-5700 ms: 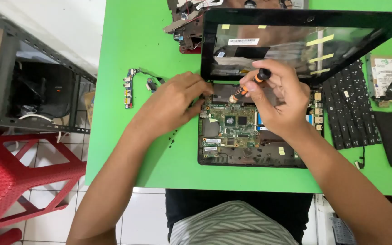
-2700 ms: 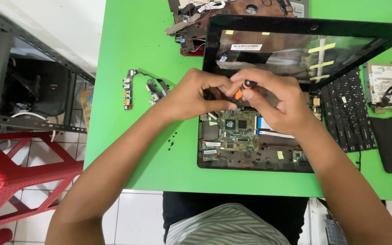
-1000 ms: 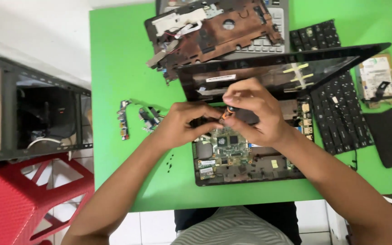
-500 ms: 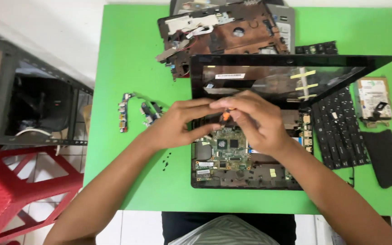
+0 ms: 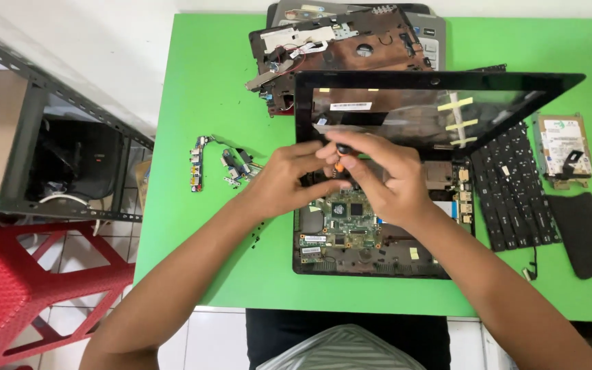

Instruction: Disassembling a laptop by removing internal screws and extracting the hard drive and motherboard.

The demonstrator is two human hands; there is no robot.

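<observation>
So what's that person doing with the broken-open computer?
A person is working on an opened laptop on a green table. Both hands meet over its circuit board: the right hand grips a small screwdriver with an orange and black handle, and the left hand steadies beside it. Pulled-out parts lie around: a keyboard, a hard drive, a small board with wires and another laptop shell behind.
</observation>
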